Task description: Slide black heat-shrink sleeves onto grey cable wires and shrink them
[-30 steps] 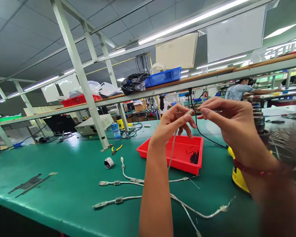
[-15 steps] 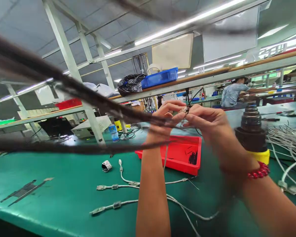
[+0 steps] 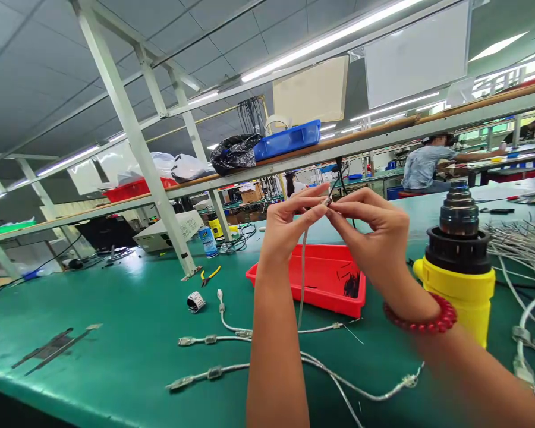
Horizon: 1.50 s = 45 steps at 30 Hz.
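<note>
My left hand (image 3: 292, 217) pinches the end of a grey cable (image 3: 303, 273) between thumb and fingertips, above the red tray. Its cable hangs down past the left wrist. My right hand (image 3: 370, 223), with a red bead bracelet on the wrist, is closed at the same spot, its thumb and finger meeting the left fingertips on the cable end. What small piece lies between the right fingertips is mostly hidden. Below, the red tray (image 3: 330, 300) holds short black pieces (image 3: 351, 286). Several grey cables with clear plugs (image 3: 187, 341) lie on the green table.
A yellow heat gun (image 3: 457, 297) with its metal nozzle up stands by my right forearm. Right of it is a pile of grey cables (image 3: 524, 244). Yellow-handled pliers (image 3: 211, 276), a label roll (image 3: 195, 302) and a blue can (image 3: 208, 242) are left. A person (image 3: 428, 163) sits far right.
Dark blurred strands that crossed the view from the left are gone. My right forearm has shifted left, uncovering more of the heat gun. Both hands stay together at the cable end.
</note>
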### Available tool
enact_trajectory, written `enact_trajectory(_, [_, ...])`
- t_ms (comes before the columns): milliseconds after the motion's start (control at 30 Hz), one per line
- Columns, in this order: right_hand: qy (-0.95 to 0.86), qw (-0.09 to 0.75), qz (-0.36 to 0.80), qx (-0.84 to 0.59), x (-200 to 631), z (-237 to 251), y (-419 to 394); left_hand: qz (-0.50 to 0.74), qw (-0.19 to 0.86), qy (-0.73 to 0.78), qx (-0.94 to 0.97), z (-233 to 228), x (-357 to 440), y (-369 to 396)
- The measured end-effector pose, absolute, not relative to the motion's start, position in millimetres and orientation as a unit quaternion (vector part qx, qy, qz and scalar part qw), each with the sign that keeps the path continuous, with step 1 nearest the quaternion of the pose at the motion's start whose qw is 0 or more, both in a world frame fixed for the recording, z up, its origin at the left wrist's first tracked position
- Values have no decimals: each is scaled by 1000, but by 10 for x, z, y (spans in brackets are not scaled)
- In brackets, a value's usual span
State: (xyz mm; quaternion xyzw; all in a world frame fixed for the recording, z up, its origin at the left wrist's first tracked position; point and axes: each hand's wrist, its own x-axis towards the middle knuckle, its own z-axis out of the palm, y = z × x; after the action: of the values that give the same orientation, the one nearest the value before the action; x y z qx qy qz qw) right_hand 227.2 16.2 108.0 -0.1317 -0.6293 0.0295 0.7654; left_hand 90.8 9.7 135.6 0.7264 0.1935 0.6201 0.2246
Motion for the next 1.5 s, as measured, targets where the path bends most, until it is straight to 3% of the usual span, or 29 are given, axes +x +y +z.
enact_trajectory(100, [-614, 771, -31, -168, 2160, 1025, 119, 639, 216, 199, 711, 1355, 946, 109])
enact_trajectory(300, [-686, 697, 145, -152, 2016, 962, 59, 680, 258, 199, 658, 1360, 1052, 113])
enact_trajectory(467, [-706, 678, 120, -166, 2161, 1014, 129, 702, 310, 151, 623, 1353, 1037, 162])
enact_trajectory(567, [-626, 737, 154, -203, 2229, 1044, 175, 726, 238, 187, 617, 1343, 1047, 180])
enact_trajectory(733, [-612, 731, 277, -123, 2183, 1064, 183, 698, 70, 267, 661, 1318, 1111, 152])
enact_trajectory(833, [-558, 752, 332, -115, 2180, 1076, 198, 664, 43, 278, 693, 1326, 1115, 113])
enact_trajectory(1033, [-533, 750, 376, -112, 2236, 1095, 230, 604, 103, 270, 743, 1343, 1078, 61])
enact_trajectory(1267, [-537, 687, 487, -51, 2088, 1032, 289, 591, -122, 342, 720, 1338, 1101, -9])
enact_trajectory(1367, [-479, 705, 522, -23, 2130, 1049, 362, 545, -160, 346, 746, 1407, 1103, -136])
enact_trajectory(1500, [-390, 715, 580, 1, 2300, 1148, 405, 595, -165, 303, 725, 1503, 985, -275])
